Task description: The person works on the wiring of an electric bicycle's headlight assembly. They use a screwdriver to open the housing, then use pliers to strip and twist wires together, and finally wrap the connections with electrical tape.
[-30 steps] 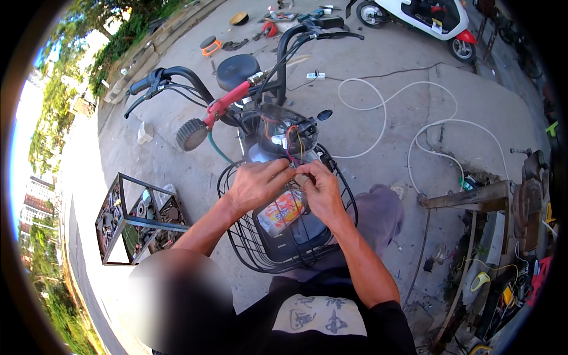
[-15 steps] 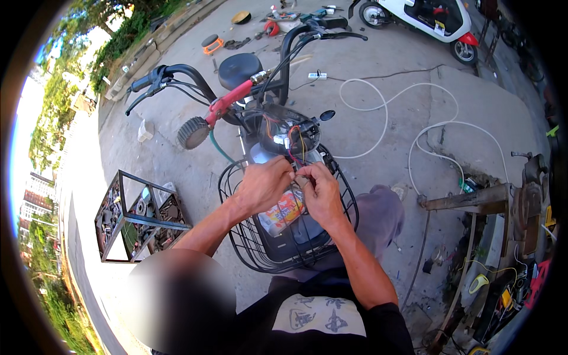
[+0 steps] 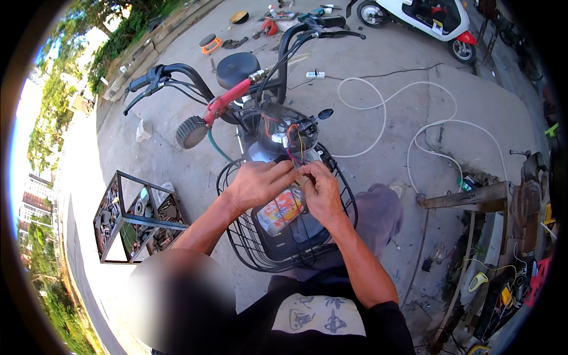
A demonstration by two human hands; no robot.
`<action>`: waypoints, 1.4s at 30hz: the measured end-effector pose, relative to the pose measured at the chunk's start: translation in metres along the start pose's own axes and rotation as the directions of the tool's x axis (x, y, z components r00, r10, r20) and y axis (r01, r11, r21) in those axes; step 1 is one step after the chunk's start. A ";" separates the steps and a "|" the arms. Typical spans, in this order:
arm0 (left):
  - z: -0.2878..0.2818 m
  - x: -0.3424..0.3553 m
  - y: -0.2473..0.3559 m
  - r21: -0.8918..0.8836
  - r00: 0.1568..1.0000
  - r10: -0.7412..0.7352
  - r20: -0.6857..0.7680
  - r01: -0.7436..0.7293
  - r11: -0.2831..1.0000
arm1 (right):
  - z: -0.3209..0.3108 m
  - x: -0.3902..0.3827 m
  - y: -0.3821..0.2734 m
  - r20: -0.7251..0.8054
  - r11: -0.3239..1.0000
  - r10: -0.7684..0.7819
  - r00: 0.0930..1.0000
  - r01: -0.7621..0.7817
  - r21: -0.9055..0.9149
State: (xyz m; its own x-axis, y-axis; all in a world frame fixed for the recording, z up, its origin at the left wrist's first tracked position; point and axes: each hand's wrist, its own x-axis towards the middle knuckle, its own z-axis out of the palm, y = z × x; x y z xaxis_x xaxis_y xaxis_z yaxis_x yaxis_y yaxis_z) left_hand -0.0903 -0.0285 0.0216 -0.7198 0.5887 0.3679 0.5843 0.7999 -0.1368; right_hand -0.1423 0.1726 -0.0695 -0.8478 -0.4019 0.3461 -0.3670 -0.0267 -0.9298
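Note:
Above the black wire basket (image 3: 247, 255) of an electric bike, my left hand (image 3: 258, 184) and my right hand (image 3: 322, 190) meet fingertip to fingertip. Both are closed in a pinch on thin wires (image 3: 291, 157) that run down from the bike's opened front housing. The very ends of the wires are hidden by my fingers. Inside that housing (image 3: 278, 121) are white connectors (image 3: 279, 139) and orange, yellow and red leads. A colourful printed package (image 3: 279, 212) lies in the basket below my hands. Handlebars (image 3: 195, 77) rise on the far side.
A red tire inflator (image 3: 228, 99) with a round gauge hangs across the handlebars. To the left stands a metal parts rack (image 3: 142, 220). White hose (image 3: 384, 127) loops over the ground at right, near a workbench with a vise (image 3: 529, 183). A white scooter (image 3: 435, 21) is parked far right.
My left hand has shifted slightly right and flattened over the pinch, its fingers nearer my right hand. My right hand has stayed nearly in place. The view has drifted a little.

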 end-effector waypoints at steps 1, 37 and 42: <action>0.001 -0.001 -0.001 0.007 1.000 -0.001 -0.006 0.001 1.000 | 0.000 0.000 -0.001 -0.004 1.000 0.002 1.000 -0.002 0.009; 0.024 0.019 0.026 -0.408 0.841 -0.534 0.087 0.519 0.751 | -0.001 -0.010 -0.007 -0.094 0.996 0.093 0.991 -0.094 -0.007; 0.030 0.019 0.026 -0.296 0.858 -0.499 0.119 0.511 0.807 | 0.000 -0.013 -0.007 -0.108 0.995 0.092 0.990 -0.094 -0.015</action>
State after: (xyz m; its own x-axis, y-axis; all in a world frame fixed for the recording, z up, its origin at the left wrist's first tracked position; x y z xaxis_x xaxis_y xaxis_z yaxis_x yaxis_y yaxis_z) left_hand -0.1001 0.0074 -0.0022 -0.9542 0.1195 0.2741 0.2147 0.9118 0.3500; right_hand -0.1292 0.1783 -0.0676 -0.9141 -0.3018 0.2708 -0.2916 0.0252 -0.9562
